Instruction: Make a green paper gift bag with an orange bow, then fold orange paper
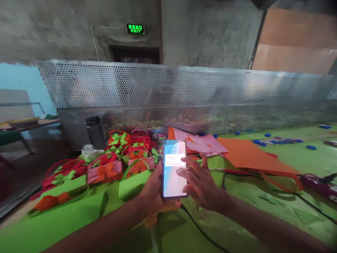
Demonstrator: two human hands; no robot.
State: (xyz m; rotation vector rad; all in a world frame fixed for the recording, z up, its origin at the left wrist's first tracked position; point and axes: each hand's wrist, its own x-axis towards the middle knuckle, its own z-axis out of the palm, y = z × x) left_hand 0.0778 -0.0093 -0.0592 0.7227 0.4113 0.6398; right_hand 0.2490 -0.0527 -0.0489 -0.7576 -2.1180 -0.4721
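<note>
A smartphone (pixel 174 179) with a lit screen stands upright in front of me, showing a clock and a notification box. My left hand (pixel 156 184) grips it along its left side and lower edge. Over the right side of the screen hovers my right hand (pixel 198 181), fingers spread and partly bent; whether a fingertip touches the glass I cannot tell. A black cable (pixel 200 228) runs down from just below the phone. To the left of the phone lie several small felt-like bags with bows, among them a green one (pixel 133 184) and a pink one with an orange bow (pixel 104 172).
A dark bottle (pixel 95 133) stands behind the bags. Orange (pixel 252 153) and pink (pixel 196 138) sheets lie right of the phone. Farther right are blue pieces (pixel 259 142) and a purple power strip (pixel 317 184) with cords. A perforated metal screen (pixel 137 82) borders the table's far side.
</note>
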